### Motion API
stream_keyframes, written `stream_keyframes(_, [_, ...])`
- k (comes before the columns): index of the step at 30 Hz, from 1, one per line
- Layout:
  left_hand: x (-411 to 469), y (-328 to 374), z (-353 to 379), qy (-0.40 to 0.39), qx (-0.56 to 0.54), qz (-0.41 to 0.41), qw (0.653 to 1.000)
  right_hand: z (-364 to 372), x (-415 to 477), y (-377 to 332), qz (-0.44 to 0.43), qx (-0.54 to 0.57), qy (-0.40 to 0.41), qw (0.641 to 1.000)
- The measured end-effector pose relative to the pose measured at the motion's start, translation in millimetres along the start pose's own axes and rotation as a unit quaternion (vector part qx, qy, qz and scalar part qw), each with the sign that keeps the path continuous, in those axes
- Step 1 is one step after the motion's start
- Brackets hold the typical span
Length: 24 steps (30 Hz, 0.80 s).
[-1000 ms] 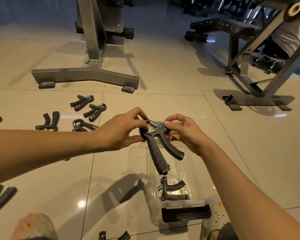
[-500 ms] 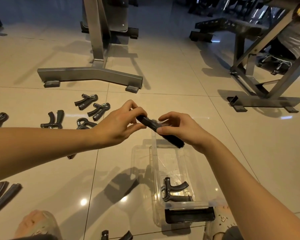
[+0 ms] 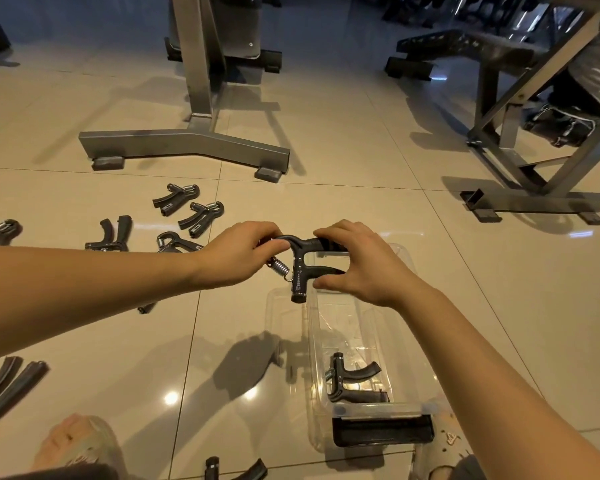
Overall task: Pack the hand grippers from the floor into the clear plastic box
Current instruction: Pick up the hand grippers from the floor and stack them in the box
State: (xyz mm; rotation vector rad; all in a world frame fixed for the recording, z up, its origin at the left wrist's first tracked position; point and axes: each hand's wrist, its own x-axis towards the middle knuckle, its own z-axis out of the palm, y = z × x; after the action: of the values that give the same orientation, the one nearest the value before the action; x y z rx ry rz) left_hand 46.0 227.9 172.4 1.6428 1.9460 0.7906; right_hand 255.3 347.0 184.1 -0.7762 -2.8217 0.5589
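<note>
Hand gripper (image 3: pixel 300 271), gripped by left hand (image 3: pixel 239 258) and right hand (image 3: pixel 364 268), has rotated, spring (image 3: pixel 279 266) showing.

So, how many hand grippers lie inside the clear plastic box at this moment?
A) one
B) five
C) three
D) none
A: only one hand gripper lies in the clear plastic box, at its near end. The second gripper is held by the left hand and the right hand and is not set down.
</note>
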Motion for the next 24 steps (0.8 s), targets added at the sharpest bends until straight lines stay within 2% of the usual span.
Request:
stream_keyframes(4, [6.4, 2.6, 2.5, -0.03, -0.037, -0.021, 0.999, 8.0, -2.7, 4.1, -0.028, -0.06, 0.028, 0.997])
stream_keyframes(8, [15.4, 6.6, 10.9, -0.046, -0.014, -0.023, 0.999, 10.7, -5.1, 16.8, -0.01, -0.039, 0.031, 0.999])
stream_keyframes(12, [24.6, 10.5, 31.0, -0.057, -0.061, -0.053, 0.995, 7.2, -10.0, 40.2, 0.033, 0.005, -0.012, 0.999])
stream_keyframes(13, [27.1, 7.9, 37.2, -0.062, -0.048, -0.059, 0.995, 5.8, -11.9, 49.0, 0.059, 0.016, -0.037, 0.997])
stream_keyframes(15, [30.6, -1.1, 49.7, -0.085, 0.058, -0.045, 0.994, 7.0, -16.0, 68.0, 0.113, 0.001, -0.097, 0.989])
stream_keyframes(17, [30.0, -9.3, 63.5, -0.127, 0.155, -0.018, 0.98, 18.3, -19.6, 86.4, 0.149, -0.036, -0.139, 0.978])
stream_keyframes(20, [26.6, -17.1, 83.4, -0.192, 0.234, 0.012, 0.953, 51.4, -23.5, 106.2, 0.184, -0.027, -0.173, 0.967])
stream_keyframes(24, [25.9, -30.9, 97.8, -0.172, 0.281, 0.05, 0.943, 103.4, -29.6, 129.7, 0.195, -0.064, -0.215, 0.955])
